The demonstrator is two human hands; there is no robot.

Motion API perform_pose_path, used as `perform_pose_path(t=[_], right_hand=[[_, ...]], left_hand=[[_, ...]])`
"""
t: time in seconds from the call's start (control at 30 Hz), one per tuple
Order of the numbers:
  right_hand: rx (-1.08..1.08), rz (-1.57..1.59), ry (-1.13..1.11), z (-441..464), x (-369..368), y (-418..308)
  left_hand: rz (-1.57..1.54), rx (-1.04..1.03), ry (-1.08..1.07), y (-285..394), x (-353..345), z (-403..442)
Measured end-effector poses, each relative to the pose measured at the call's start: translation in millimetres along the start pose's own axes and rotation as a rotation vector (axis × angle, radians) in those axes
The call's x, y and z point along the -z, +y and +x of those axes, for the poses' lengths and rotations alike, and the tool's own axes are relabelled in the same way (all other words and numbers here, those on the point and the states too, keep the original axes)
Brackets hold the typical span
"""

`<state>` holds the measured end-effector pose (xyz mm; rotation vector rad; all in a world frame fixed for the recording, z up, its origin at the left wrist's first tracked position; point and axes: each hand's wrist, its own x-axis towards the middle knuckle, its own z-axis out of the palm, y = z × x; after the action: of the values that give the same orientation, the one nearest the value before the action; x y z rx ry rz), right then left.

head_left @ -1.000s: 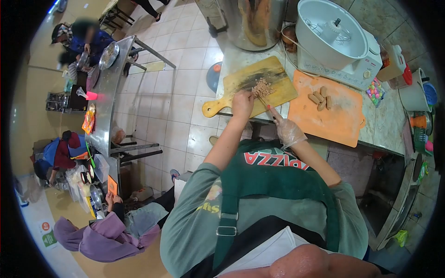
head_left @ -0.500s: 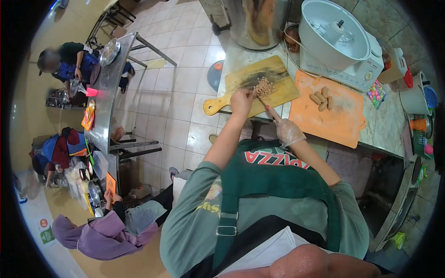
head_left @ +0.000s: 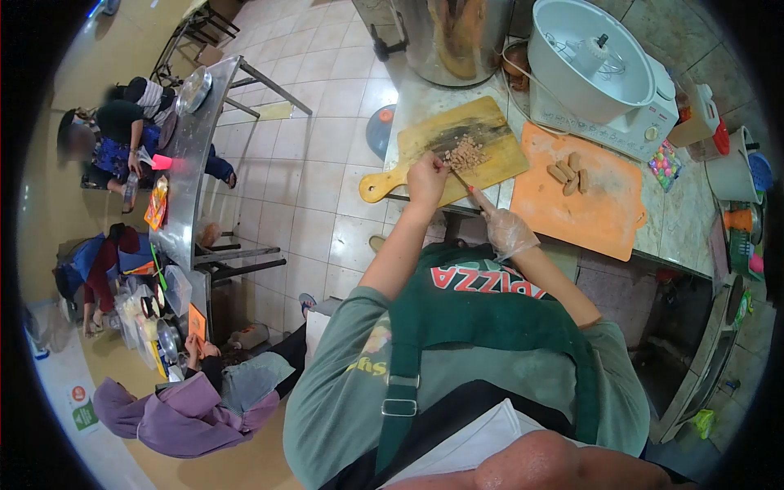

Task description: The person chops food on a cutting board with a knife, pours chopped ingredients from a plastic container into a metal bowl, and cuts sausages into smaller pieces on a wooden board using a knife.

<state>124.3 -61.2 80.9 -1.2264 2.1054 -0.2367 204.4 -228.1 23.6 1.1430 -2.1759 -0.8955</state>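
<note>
On a yellow wooden cutting board [head_left: 416, 135] lies a small heap of chopped brown bits [head_left: 467, 153], which look like sausage. My right hand [head_left: 510, 231], in a clear plastic glove, is closed around the handle of a knife [head_left: 462, 181] at the board's near edge. The blade points up and left toward my left hand [head_left: 426, 180]. My left hand is bare, its fingers pinched together at the blade's far end, just beside the bits. To the right, an orange cutting board [head_left: 600, 208] carries several short brown sausage pieces [head_left: 569, 173].
A stand mixer with a white bowl [head_left: 592, 53] stands behind the orange board, and a large metal container [head_left: 457, 41] behind the yellow one. A bag of colourful sweets [head_left: 665, 166] lies at right. Other people work along a steel table [head_left: 184, 171] at left.
My hands and the knife stay almost in place over the yellow board. At the far left table, a co-worker has shifted, with a bottle-like clear item now hanging lower in the hand.
</note>
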Motion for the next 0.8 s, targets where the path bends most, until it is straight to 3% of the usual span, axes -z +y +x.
perform_pose_path(t=[0.8], right_hand=[[0.12, 0.181, 0.079, 9.0, -18.4, 21.2]], left_hand=[[0.013, -0.011, 0.007, 9.5, 0.0, -5.1]])
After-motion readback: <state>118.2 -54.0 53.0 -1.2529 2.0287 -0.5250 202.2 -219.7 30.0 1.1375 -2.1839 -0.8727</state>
